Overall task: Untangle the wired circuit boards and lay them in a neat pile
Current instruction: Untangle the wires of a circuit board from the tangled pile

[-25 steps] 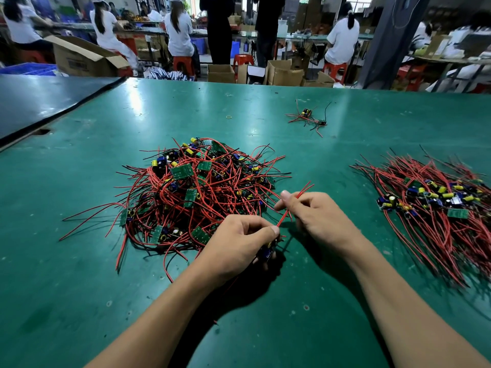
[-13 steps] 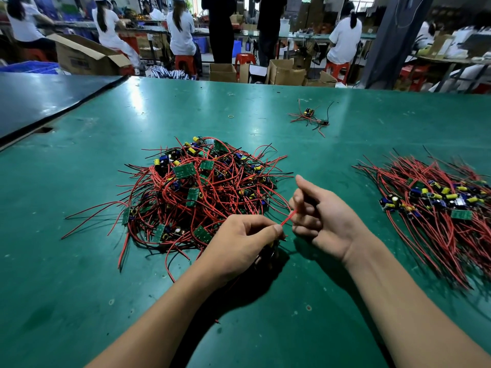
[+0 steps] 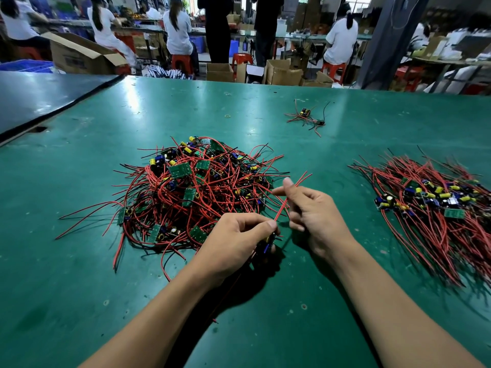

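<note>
The person's left hand [image 3: 239,243] is curling round one small circuit board [image 3: 267,243], its blue and yellow parts peeking out under the thumb, just above the table [image 3: 79,288] near the middle of the view. Thumb and forefinger are pinching the root of the board's red wires [image 3: 281,208]. The wires are running up toward one o'clock into the right hand [image 3: 313,211], which is pinching them between thumb and raised forefinger, the other fingers loosely curled; the wire tips are poking out beyond it.

At ten o'clock from the hands, just beside them, the tangled heap [image 3: 196,192] of green boards and looping red and black leads is lying. At three o'clock, well apart, the neat pile [image 3: 438,208] is resting with its boards gathered together and its wires fanning toward five o'clock. At twelve o'clock, far up the table, a couple of stray boards [image 3: 305,116] are lying on their own, a small rubber band [image 3: 227,116] to their nine o'clock.

The boards are too small for any marking to be read, and the print on the open cardboard box [image 3: 79,57] is blurred. The green table is shining under the lights and showing small scuffs; a darker table [image 3: 39,94] is butting against it at ten o'clock. Beyond, workers in white [image 3: 178,30] are sitting on red stools [image 3: 182,62] among more cartons [image 3: 281,71], and a dark pillar [image 3: 385,41] is standing at one o'clock.
</note>
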Tool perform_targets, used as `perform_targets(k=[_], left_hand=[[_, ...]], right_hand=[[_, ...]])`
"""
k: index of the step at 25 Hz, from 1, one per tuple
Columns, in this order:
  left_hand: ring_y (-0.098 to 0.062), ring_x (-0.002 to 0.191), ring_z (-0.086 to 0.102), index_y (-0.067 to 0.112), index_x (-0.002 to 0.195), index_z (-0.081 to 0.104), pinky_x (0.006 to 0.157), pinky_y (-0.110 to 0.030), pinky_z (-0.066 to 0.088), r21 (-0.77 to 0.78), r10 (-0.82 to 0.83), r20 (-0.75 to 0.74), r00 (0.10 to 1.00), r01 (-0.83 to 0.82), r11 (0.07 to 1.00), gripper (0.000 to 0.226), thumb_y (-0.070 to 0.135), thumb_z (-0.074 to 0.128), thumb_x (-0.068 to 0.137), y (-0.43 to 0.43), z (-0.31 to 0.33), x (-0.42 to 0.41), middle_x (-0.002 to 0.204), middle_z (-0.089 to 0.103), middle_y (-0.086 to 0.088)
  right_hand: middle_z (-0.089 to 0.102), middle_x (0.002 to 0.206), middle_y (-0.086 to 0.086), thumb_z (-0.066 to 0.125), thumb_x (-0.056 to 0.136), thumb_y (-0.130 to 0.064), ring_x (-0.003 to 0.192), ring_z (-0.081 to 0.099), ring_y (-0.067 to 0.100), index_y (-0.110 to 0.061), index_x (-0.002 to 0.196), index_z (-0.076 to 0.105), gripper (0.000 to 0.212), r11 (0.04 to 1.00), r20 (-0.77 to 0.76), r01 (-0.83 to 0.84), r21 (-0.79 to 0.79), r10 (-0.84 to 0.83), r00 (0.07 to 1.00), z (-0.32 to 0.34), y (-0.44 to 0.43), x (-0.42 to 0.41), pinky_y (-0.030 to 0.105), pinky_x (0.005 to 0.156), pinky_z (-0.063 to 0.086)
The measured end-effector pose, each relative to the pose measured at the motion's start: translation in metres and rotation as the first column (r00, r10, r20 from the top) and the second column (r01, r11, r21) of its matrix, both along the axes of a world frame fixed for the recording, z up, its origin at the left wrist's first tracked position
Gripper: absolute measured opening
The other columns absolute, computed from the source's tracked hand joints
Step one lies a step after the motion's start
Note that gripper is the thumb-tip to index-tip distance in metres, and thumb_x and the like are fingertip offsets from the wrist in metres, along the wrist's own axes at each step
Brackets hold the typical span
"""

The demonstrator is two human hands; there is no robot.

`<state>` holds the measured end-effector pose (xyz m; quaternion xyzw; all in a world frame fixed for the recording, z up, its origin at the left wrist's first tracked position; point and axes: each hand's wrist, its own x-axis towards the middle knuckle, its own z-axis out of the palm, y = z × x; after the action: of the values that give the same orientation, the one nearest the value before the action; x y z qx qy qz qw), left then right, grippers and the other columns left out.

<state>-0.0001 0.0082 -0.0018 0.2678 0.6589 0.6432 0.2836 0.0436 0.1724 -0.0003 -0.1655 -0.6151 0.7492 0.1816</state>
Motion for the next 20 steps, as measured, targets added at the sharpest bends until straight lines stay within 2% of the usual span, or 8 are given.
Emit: perform_targets(k=[2,4,7,10,13,15,17,20], left_hand=[[-0.020,0.055,0.057,0.008,0.083,0.074,0.051,-0.023,0.046,-0.009,-0.023,0.003,1.000,0.023,1.000,0.020,0.021,0.063,0.094,0.001,0.000,-0.001,0.065,0.069,-0.009],[-0.018,0.054,0.056,0.008,0.082,0.075,0.052,-0.023,0.045,-0.021,-0.034,-0.018,0.999,0.033,0.999,0.020,0.020,0.063,0.094,0.000,0.001,-0.001,0.064,0.068,-0.007],[-0.016,0.055,0.054,0.007,0.083,0.075,0.054,-0.024,0.042,-0.041,-0.041,-0.057,0.998,0.039,0.998,0.020,0.021,0.065,0.092,0.000,0.003,-0.002,0.064,0.065,-0.006],[-0.020,0.057,0.050,0.008,0.083,0.075,0.053,-0.026,0.038,-0.062,-0.057,-0.065,0.996,0.053,0.997,0.019,0.023,0.066,0.091,-0.001,0.003,-0.001,0.065,0.062,-0.009],[-0.019,0.057,0.051,0.008,0.082,0.075,0.054,-0.027,0.039,-0.079,-0.046,-0.084,0.995,0.039,0.996,0.019,0.022,0.066,0.092,-0.001,0.003,-0.001,0.065,0.063,-0.008],[-0.020,0.057,0.054,0.006,0.082,0.074,0.056,-0.028,0.041,-0.060,0.002,-0.074,0.997,-0.006,0.998,0.021,0.022,0.064,0.094,0.001,0.003,0.000,0.064,0.065,-0.008],[-0.021,0.053,0.059,0.006,0.087,0.073,0.050,-0.026,0.047,0.004,0.073,0.040,0.997,-0.073,0.997,0.028,0.028,0.059,0.096,0.002,0.004,0.002,0.065,0.067,-0.009],[-0.026,0.057,0.066,0.006,0.100,0.068,0.049,-0.027,0.052,0.112,0.120,0.293,0.949,-0.159,0.981,0.044,0.045,0.047,0.098,0.003,0.010,0.000,0.076,0.072,-0.013]], right_hand=[[0.027,0.058,-0.005,0.068,0.081,-0.045,0.039,0.019,0.004,-0.010,0.078,0.077,0.037,0.989,-0.030,0.069,-0.129,-0.073,0.997,0.002,0.002,-0.002,0.017,0.033,0.020],[0.032,0.057,-0.006,0.063,0.086,-0.047,0.036,0.020,0.003,-0.010,0.070,0.074,0.042,0.959,-0.010,0.087,-0.271,-0.093,0.996,0.006,0.002,-0.003,0.016,0.032,0.019],[0.032,0.055,-0.005,0.055,0.098,-0.044,0.036,0.018,0.005,-0.014,0.053,0.063,0.054,0.891,0.017,0.039,-0.453,-0.035,0.999,0.012,0.006,-0.001,0.018,0.032,0.017],[0.029,0.056,-0.005,0.058,0.089,-0.033,0.044,0.008,0.011,-0.015,0.051,0.050,0.043,0.845,-0.033,-0.090,-0.527,0.085,0.996,0.018,0.010,0.004,0.021,0.035,0.012],[0.027,0.052,-0.006,0.058,0.092,-0.037,0.037,0.012,0.008,-0.015,0.053,0.054,0.045,0.871,0.005,-0.080,-0.486,0.094,0.996,0.019,0.009,0.004,0.020,0.035,0.011],[0.030,0.053,-0.006,0.062,0.087,-0.054,0.033,0.019,0.003,-0.012,0.072,0.066,0.045,0.912,0.073,-0.021,-0.409,0.056,0.996,0.017,0.009,0.003,0.017,0.031,0.016],[0.034,0.057,-0.006,0.067,0.072,-0.067,0.034,0.023,0.002,-0.011,0.094,0.070,0.061,0.932,0.108,-0.024,-0.362,0.067,0.992,0.015,0.008,0.002,0.016,0.030,0.019],[0.039,0.061,-0.007,0.071,0.065,-0.071,0.038,0.025,0.003,-0.011,0.103,0.070,0.072,0.966,0.112,-0.029,-0.256,0.059,0.992,0.012,0.008,0.002,0.017,0.032,0.022]])
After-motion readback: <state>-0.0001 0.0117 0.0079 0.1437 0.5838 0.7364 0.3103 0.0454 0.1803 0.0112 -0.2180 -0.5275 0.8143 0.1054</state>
